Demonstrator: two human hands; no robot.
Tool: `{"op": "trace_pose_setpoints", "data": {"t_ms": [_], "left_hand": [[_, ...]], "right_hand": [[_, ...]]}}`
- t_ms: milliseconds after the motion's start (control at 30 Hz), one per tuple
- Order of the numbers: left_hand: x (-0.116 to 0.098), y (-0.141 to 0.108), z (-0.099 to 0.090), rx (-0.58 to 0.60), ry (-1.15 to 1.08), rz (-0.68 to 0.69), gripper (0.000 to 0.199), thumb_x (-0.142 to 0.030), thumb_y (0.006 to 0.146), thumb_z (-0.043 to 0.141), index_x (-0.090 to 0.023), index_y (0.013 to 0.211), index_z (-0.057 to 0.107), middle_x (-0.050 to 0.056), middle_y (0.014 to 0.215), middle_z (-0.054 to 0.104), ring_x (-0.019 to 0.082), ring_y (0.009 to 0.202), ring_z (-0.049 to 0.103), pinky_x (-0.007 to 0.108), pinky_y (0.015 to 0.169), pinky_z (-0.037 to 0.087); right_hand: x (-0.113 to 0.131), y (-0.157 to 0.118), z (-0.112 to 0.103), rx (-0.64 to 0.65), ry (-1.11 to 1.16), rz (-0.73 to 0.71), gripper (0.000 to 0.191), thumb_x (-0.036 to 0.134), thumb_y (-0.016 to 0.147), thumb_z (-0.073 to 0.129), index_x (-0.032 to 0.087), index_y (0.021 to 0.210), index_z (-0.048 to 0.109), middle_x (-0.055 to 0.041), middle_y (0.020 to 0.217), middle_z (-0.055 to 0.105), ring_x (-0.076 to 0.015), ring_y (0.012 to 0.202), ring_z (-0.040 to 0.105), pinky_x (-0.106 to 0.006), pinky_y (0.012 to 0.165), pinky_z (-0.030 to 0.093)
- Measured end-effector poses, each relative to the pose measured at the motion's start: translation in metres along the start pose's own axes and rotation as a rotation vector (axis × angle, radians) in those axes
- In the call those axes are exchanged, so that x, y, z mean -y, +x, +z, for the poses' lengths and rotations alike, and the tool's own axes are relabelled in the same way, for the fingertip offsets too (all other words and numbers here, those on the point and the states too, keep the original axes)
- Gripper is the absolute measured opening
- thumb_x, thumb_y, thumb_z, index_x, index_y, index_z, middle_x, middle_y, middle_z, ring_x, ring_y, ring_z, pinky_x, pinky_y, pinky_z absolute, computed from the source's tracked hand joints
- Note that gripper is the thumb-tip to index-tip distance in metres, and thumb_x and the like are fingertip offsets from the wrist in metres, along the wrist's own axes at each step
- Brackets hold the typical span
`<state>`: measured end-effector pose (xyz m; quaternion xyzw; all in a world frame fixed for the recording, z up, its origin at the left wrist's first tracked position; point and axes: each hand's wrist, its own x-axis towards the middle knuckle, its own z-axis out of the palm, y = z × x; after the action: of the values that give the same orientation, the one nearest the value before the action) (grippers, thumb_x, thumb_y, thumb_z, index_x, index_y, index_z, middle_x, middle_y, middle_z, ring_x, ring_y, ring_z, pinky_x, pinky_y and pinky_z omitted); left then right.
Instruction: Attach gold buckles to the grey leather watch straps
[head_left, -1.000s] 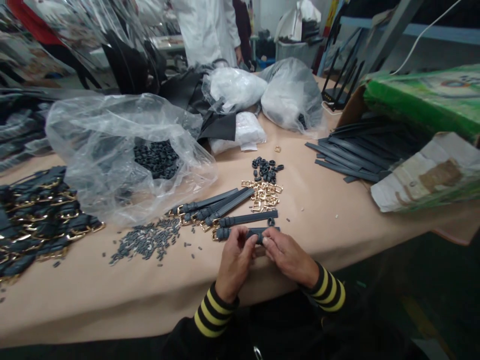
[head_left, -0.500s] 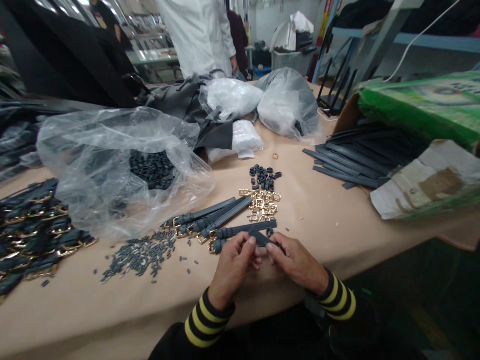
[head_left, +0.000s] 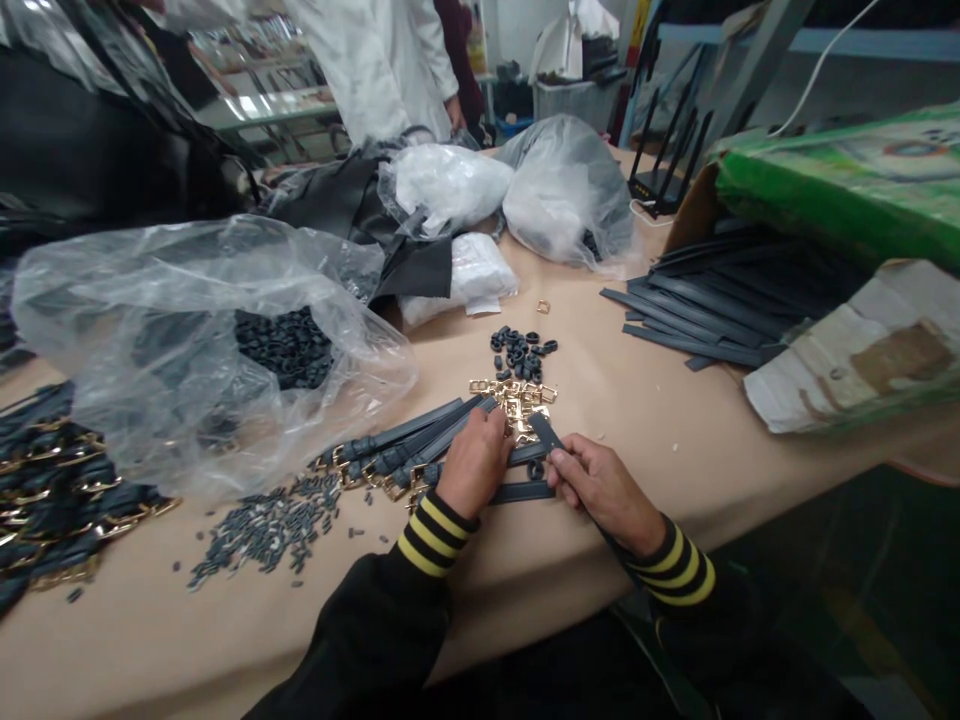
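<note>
Right hand (head_left: 600,490) pinching a light, limp strap (head_left: 546,433) near its end, left hand (head_left: 474,462) fingering gold buckles (head_left: 517,398) beside it, grip unclear; best held near the tip.

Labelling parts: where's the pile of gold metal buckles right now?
Head view, table centre: the pile of gold metal buckles lies just beyond the left hand, below the small heap of black rubber loops.
</note>
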<state>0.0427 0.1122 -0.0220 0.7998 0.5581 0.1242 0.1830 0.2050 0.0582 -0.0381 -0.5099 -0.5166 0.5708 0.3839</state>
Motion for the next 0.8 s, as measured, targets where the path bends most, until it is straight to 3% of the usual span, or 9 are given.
{"op": "trace_pose_setpoints", "data": {"t_ms": [167, 267, 367, 500, 700, 800], "left_hand": [[0.003, -0.003, -0.007, -0.045, -0.157, 0.018, 0.008, -0.015, 0.08, 0.043, -0.019, 0.074, 0.046, -0.002, 0.065, 0.05, 0.014, 0.062, 0.049, 0.025, 0.06, 0.038], [-0.006, -0.014, -0.012, -0.103, -0.489, -0.038, 0.003, -0.02, 0.082, 0.044, -0.019, 0.081, 0.046, -0.003, 0.067, 0.051, 0.012, 0.061, 0.049, 0.023, 0.059, 0.039], [-0.017, -0.031, -0.014, -0.068, -0.829, -0.115, 0.007, -0.025, 0.081, 0.049, -0.018, 0.083, 0.047, -0.003, 0.068, 0.053, 0.01, 0.058, 0.05, 0.021, 0.055, 0.041], [-0.026, -0.05, -0.013, -0.093, -1.006, -0.187, 0.012, -0.026, 0.076, 0.057, -0.015, 0.076, 0.052, -0.002, 0.065, 0.056, 0.008, 0.054, 0.049, 0.02, 0.052, 0.041], [-0.027, -0.068, -0.009, -0.14, -1.071, -0.211, 0.014, -0.028, 0.079, 0.056, -0.015, 0.077, 0.057, -0.002, 0.064, 0.056, 0.008, 0.055, 0.05, 0.02, 0.054, 0.043], [-0.026, -0.076, -0.007, -0.021, -1.304, -0.292, 0.023, -0.033, 0.08, 0.054, -0.015, 0.093, 0.058, 0.002, 0.076, 0.058, 0.01, 0.065, 0.054, 0.021, 0.056, 0.045]], "right_hand": [[0.008, 0.001, -0.002, -0.021, -0.102, -0.046, 0.017, 0.033, 0.082, 0.05, 0.016, 0.078, 0.05, 0.006, 0.052, 0.047, -0.0059, 0.04, 0.04, -0.018, 0.041, 0.033], [0.017, 0.0, 0.002, -0.05, -0.137, -0.108, 0.016, 0.03, 0.081, 0.052, 0.015, 0.086, 0.055, 0.0048, 0.056, 0.05, -0.0064, 0.043, 0.042, -0.019, 0.045, 0.035], [0.025, -0.002, 0.009, -0.092, -0.192, -0.178, 0.016, 0.027, 0.079, 0.054, 0.014, 0.088, 0.059, 0.001, 0.065, 0.057, -0.0093, 0.054, 0.051, -0.02, 0.053, 0.04], [0.028, -0.007, 0.02, -0.099, -0.277, -0.237, 0.013, 0.024, 0.078, 0.054, 0.015, 0.084, 0.061, -0.0028, 0.076, 0.062, -0.0141, 0.07, 0.057, -0.023, 0.065, 0.042], [0.028, -0.021, 0.022, -0.023, -0.256, -0.203, 0.013, 0.027, 0.08, 0.054, 0.015, 0.074, 0.054, 0.0019, 0.062, 0.053, -0.009, 0.054, 0.048, -0.02, 0.053, 0.037], [0.03, -0.026, 0.021, 0.059, -0.125, -0.175, 0.014, 0.029, 0.081, 0.052, 0.016, 0.076, 0.053, 0.0052, 0.056, 0.048, -0.0059, 0.046, 0.04, -0.018, 0.049, 0.034]]}}
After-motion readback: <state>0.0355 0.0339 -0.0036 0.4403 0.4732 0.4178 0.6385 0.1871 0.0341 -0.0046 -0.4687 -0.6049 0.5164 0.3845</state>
